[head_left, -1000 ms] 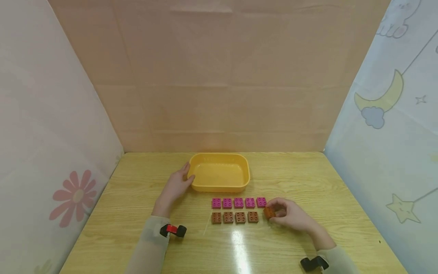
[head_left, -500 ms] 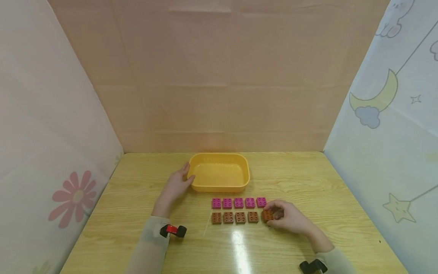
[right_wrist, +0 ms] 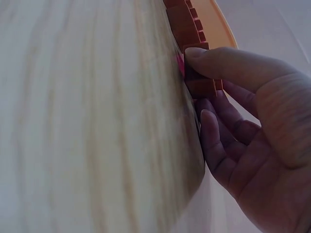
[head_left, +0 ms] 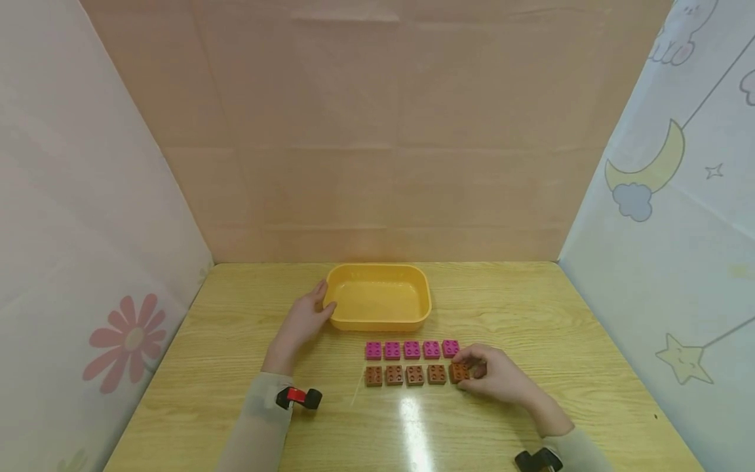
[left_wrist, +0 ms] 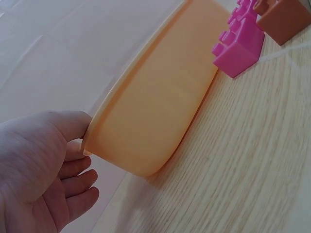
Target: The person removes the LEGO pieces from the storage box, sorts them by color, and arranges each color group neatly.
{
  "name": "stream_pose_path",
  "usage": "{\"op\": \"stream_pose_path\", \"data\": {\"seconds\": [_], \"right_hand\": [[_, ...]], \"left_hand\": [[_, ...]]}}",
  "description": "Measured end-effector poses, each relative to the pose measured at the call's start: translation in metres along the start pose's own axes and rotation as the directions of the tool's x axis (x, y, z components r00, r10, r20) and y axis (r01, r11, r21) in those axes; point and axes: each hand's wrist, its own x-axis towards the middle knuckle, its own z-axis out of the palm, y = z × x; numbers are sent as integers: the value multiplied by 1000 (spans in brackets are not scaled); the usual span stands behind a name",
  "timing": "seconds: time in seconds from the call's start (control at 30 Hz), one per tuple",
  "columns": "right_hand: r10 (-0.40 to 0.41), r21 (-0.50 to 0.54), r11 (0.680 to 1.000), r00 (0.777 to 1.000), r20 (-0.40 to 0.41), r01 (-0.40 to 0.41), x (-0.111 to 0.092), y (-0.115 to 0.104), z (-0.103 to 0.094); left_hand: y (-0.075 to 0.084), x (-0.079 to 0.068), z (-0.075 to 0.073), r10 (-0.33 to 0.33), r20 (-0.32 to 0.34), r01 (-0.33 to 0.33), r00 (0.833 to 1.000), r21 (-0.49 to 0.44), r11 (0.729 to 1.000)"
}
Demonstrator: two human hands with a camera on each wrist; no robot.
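At the left end of the yellow plastic tub (head_left: 379,326), my left hand (head_left: 303,319) holds the rim, thumb over the edge. The left wrist view shows that thumb on the rim of the tub (left_wrist: 150,92), with the other fingers behind and below. My right hand (head_left: 498,373) pinches a brown toy brick (head_left: 458,373) at the right end of the row of brown bricks (head_left: 415,375). Seen from the right wrist, the thumb presses on one side of this brick (right_wrist: 201,88), partly covering it; it appears to rest on the table.
Several pink bricks (head_left: 411,350) form a row between the tub and the brown ones, studs up. All stand on a wood-grain table (head_left: 236,367). A peach backdrop (head_left: 377,164) rises behind the table, with patterned cloth panels (head_left: 649,275) at both sides.
My right hand has shifted slightly left and straightened the brown brick, lowering it into line with the other brown ones. My left hand and the tub have stayed put.
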Motion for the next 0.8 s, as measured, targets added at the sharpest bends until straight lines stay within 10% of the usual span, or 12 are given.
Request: {"op": "stream_pose_path", "data": {"seconds": [0.8], "right_hand": [[-68,-14,998,998,-12,68,-4,-3,-6]], "left_hand": [[2,1,2,18,0,-18,1000,-6,1000]]}}
